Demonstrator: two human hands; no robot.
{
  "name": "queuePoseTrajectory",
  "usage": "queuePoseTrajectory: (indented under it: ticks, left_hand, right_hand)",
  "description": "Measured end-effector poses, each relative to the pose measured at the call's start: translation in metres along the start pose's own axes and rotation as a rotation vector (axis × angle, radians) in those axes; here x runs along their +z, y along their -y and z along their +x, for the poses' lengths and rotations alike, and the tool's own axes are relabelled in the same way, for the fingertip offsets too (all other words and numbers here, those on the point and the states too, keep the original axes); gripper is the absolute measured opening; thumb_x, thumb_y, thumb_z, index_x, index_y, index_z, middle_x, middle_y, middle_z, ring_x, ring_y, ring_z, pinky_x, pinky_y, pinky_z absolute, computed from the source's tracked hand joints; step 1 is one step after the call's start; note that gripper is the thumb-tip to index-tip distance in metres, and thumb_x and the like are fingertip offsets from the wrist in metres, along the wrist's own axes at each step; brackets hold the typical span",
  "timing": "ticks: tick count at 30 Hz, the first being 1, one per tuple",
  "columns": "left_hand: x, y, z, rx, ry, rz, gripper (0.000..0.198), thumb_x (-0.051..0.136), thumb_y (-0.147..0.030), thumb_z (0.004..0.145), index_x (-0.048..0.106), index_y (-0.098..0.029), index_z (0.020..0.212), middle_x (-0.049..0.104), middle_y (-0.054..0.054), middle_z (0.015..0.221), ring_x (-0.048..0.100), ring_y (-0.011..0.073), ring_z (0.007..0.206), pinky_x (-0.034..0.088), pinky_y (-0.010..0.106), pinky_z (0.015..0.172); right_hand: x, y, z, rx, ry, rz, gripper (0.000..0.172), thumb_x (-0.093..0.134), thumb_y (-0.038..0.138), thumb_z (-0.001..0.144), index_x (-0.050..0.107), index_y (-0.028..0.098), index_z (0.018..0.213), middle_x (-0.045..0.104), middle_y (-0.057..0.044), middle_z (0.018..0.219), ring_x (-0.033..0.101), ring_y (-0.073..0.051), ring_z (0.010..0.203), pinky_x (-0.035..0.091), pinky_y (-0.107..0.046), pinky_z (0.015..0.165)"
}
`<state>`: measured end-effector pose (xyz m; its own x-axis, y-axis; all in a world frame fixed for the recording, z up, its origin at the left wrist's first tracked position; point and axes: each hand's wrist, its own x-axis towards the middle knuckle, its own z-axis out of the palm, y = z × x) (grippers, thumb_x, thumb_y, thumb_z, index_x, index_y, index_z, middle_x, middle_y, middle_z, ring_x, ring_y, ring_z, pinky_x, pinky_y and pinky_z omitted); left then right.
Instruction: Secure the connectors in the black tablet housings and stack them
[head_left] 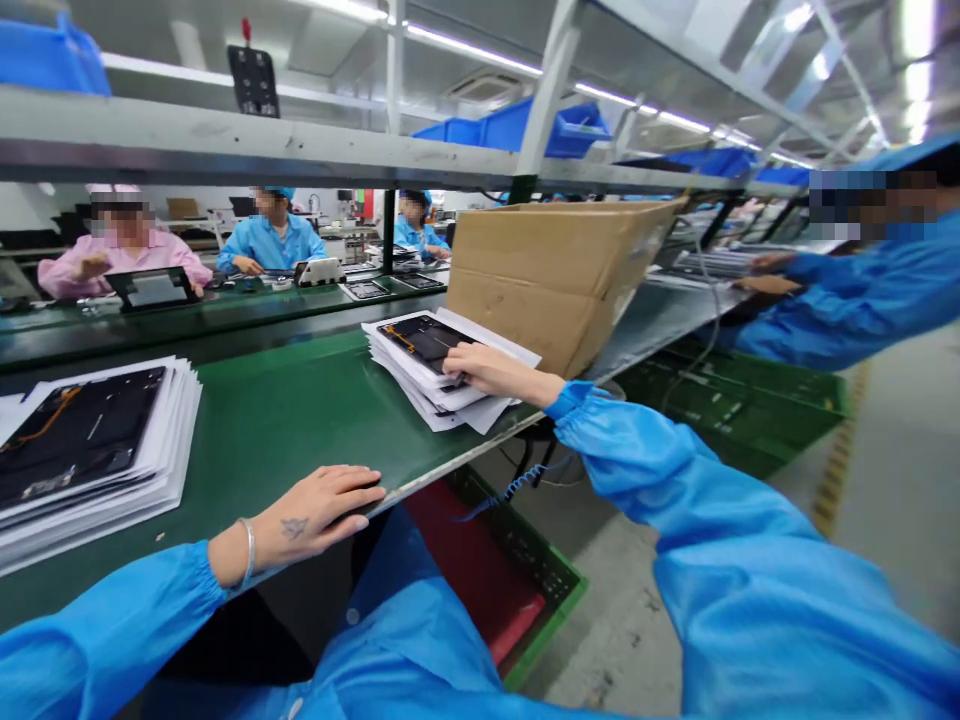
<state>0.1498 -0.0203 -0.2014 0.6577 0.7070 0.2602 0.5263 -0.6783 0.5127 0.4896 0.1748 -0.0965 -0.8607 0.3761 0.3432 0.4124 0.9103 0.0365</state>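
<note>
My right hand (495, 370) lies on a dark tablet panel (424, 340) with an orange strip, its fingertips on the panel's lower edge. That panel tops a loose stack of white sheets (457, 408) on the green bench mat (285, 425). My left hand (315, 510) rests at the mat's front edge, fingers together and holding nothing. Beyond it, at far left, a second dark panel (75, 435) sits on a thicker pile of white sheets (142, 490).
A tilted cardboard box (555, 285) stands behind the right stack. A co-worker's blue sleeve (847, 310) reaches in from the right. Other workers (270, 235) sit across the bench. Green crates (735, 400) and a coiled blue cable (510, 490) lie below; blue bins (525, 130) line the shelf above.
</note>
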Motion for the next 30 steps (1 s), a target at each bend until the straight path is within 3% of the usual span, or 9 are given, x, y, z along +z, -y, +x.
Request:
queuePoseTrajectory:
  ticks: [3,7,10,13,18,20,22,26,30]
  left_hand:
    - [-0.018,0.004,0.023,-0.102,-0.109,-0.144,0.045,0.048,-0.054,0.101,0.065,-0.027,0.132,0.064,0.008,0.139,0.058,0.0275,0.131,0.043,0.046,0.117]
    - [-0.041,0.009,0.083,-0.298,-0.276,-0.451,0.069,0.04,-0.069,0.098,0.058,-0.013,0.135,0.072,0.017,0.119,0.074,0.0251,0.096,0.06,0.039,0.09]
    - [-0.048,0.01,0.129,-0.406,-0.337,-0.676,0.07,0.039,-0.066,0.1,0.054,-0.008,0.135,0.07,0.021,0.117,0.074,0.0228,0.094,0.06,0.037,0.087]
    - [-0.043,0.008,0.164,-0.488,-0.372,-0.811,0.052,0.048,-0.055,0.102,0.058,-0.011,0.126,0.069,0.013,0.112,0.071,0.0201,0.094,0.06,0.038,0.086]
    - [-0.029,0.006,0.193,-0.554,-0.464,-0.882,0.036,0.062,-0.04,0.098,0.06,-0.015,0.124,0.064,0.009,0.12,0.065,0.0212,0.102,0.059,0.041,0.088]
    - [-0.033,0.005,0.183,-0.551,-0.515,-0.881,0.036,0.063,-0.039,0.098,0.06,-0.015,0.124,0.063,0.01,0.122,0.065,0.0218,0.104,0.059,0.042,0.089]
    - [-0.044,0.003,0.154,-0.543,-0.557,-0.87,0.034,0.062,-0.039,0.098,0.061,-0.014,0.122,0.065,0.009,0.119,0.066,0.0209,0.102,0.059,0.041,0.088]
    - [-0.074,-0.003,0.06,-0.57,-0.603,-0.822,0.039,0.071,-0.043,0.09,0.068,-0.011,0.112,0.072,0.009,0.103,0.07,0.0214,0.09,0.058,0.036,0.084]
    - [-0.081,-0.005,-0.023,-0.689,-0.628,-0.763,0.054,0.078,-0.052,0.075,0.071,-0.011,0.107,0.076,0.01,0.098,0.072,0.0257,0.087,0.058,0.035,0.079]
  right_hand:
    - [-0.017,-0.001,0.007,0.023,-0.136,0.03,0.022,0.044,0.004,0.082,0.059,0.02,0.087,0.057,-0.006,0.089,0.049,-0.02,0.085,0.038,-0.03,0.077]
    - [-0.027,0.016,0.013,0.007,-0.259,0.05,0.018,0.044,0.008,0.087,0.057,0.02,0.09,0.058,-0.006,0.091,0.05,-0.02,0.086,0.039,-0.03,0.078]
    - [-0.012,0.04,0.01,-0.045,-0.256,0.046,0.023,0.044,0.002,0.081,0.057,0.02,0.087,0.058,-0.005,0.087,0.049,-0.019,0.083,0.037,-0.03,0.076]
    - [0.011,0.058,0.005,-0.062,-0.26,0.027,0.029,0.043,-0.002,0.077,0.058,0.02,0.086,0.057,-0.005,0.085,0.047,-0.02,0.08,0.035,-0.031,0.074]
    - [0.035,0.079,0.004,-0.055,-0.327,0.046,0.025,0.044,0.002,0.086,0.06,0.021,0.085,0.06,-0.006,0.086,0.047,-0.022,0.08,0.035,-0.033,0.072]
    - [0.038,0.09,0.002,-0.049,-0.387,0.09,0.019,0.046,0.012,0.096,0.062,0.021,0.092,0.063,-0.007,0.089,0.05,-0.022,0.081,0.038,-0.035,0.074]
    - [0.039,0.104,-0.002,-0.048,-0.466,0.162,0.017,0.045,0.025,0.103,0.062,0.022,0.103,0.065,-0.008,0.095,0.054,-0.023,0.085,0.043,-0.037,0.077]
    - [0.037,0.133,-0.006,-0.1,-0.597,0.339,0.036,0.031,0.044,0.107,0.06,0.025,0.12,0.065,-0.01,0.105,0.06,-0.024,0.099,0.049,-0.041,0.086]
    - [0.041,0.155,0.024,-0.113,-0.589,0.547,0.054,0.028,0.059,0.103,0.071,0.028,0.101,0.065,-0.008,0.087,0.059,-0.024,0.082,0.048,-0.043,0.075]
